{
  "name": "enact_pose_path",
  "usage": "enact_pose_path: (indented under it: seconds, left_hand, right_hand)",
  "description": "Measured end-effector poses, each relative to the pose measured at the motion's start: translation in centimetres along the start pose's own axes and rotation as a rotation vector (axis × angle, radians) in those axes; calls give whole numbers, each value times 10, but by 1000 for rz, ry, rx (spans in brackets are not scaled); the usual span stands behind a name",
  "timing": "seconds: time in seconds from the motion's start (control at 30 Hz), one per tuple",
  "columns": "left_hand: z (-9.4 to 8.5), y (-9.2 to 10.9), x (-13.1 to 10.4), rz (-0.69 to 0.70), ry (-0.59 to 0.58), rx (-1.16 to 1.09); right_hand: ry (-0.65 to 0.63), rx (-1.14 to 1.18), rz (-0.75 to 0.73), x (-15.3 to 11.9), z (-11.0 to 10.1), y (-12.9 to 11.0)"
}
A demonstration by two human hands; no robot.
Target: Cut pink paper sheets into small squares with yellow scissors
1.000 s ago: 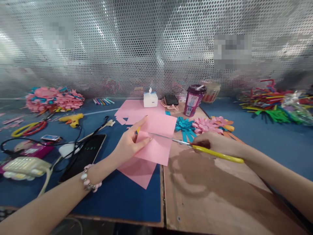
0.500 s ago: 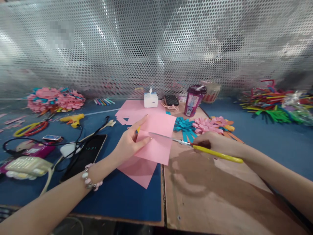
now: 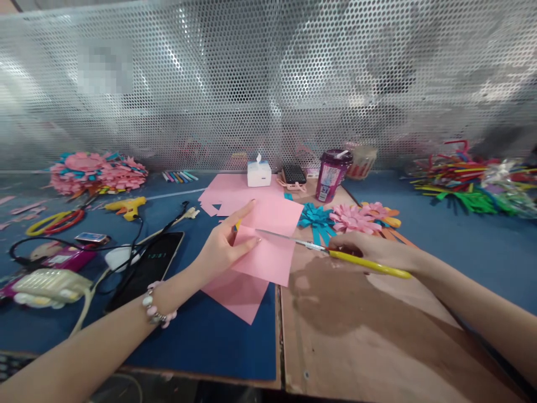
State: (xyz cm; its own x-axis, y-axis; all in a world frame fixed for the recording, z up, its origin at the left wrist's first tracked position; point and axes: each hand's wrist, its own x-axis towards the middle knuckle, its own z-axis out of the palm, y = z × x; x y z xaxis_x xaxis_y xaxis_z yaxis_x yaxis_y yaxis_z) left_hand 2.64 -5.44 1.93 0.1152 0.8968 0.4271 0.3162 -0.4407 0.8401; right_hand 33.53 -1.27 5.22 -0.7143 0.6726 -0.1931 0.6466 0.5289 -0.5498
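Note:
A sheet of pink paper [image 3: 268, 260] is pinched between the thumb and fingers of my left hand [image 3: 224, 246], held up above the table. My right hand [image 3: 369, 249] is closed on scissors with a yellow handle [image 3: 369, 264]. Their blades [image 3: 293, 239] lie across the middle of the sheet, pointing left toward my left thumb. Part of the scissor grip is hidden by my right fingers. Beneath the held sheet, another pink sheet [image 3: 241, 296] rests on the blue mat.
Behind my hands, more pink paper [image 3: 226, 187] lies under a white tissue box [image 3: 259, 174], with a purple cup [image 3: 332, 176] and paper flowers [image 3: 354, 217] to the right. A phone [image 3: 146, 268], cables and a yellow glue gun [image 3: 126, 206] are at left.
My right hand and the scissors' yellow handle have shifted slightly left, and the blades look more closed across the sheet. My left hand keeps its hold on the paper.

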Motion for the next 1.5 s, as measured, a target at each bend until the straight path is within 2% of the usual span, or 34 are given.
enact_pose_path:
  seconds: [0.1,0.33,0.53,0.83,1.07,1.2,1.5]
  left_hand:
    - [-1,3,0,-7,8,-37]
    - [-1,6,-3,-72,-30,-176]
    - [3,7,-6,-74,-41,-163]
    - [8,7,-9,-4,-38,-102]
    - [9,10,-10,-86,-90,-234]
    - [10,13,-13,-108,-107,-238]
    - [18,10,-19,-178,-91,-145]
  right_hand:
    - [-42,65,-37,-1,1,0]
    - [-104,56,-13,-4,-1,11]
    - [-171,98,-75,-8,-5,3]
    - [-150,144,-111,-7,1,5]
    - [-213,290,-99,-11,-3,-2]
    - [-220,364,-63,-11,-1,0]
    - [-176,260,-80,-10,3,-5]
